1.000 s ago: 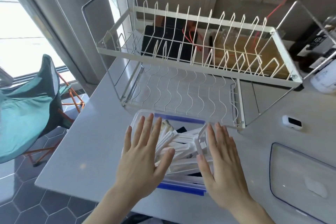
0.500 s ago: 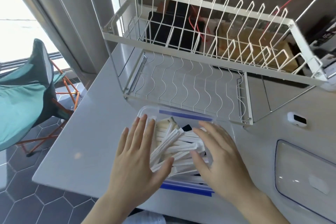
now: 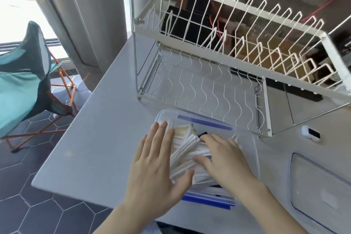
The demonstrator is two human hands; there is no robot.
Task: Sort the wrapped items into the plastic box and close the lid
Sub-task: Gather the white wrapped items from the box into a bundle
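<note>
Lying in a loose heap, the wrapped items (image 3: 187,153) are filling the plastic box (image 3: 244,135), which is sitting low in the middle of the frame, close to the near edge of the table (image 3: 106,138). Some wrappers are sticking up and pointing different ways, not lying flat.

The left hand (image 3: 157,169) is resting flat on the left side of the pile, its fingers (image 3: 162,133) spread wide and straight, holding nothing. The right hand (image 3: 226,159) is pressing down on the right side of the pile, its fingers (image 3: 209,139) bent only a little; I cannot see it pinching anything.

The lid (image 3: 321,188) is lying by itself at the lower right of the frame, well apart from the box, so closing is not yet done.

What could go wrong: the pile is looking too high. If wrappers are poking over the rim, the lid may not snap on, or it may squash them. Pushing hard may also slide the box off the near table edge.

A white wire dish rack (image 3: 237,47) is standing just behind the box.
</note>
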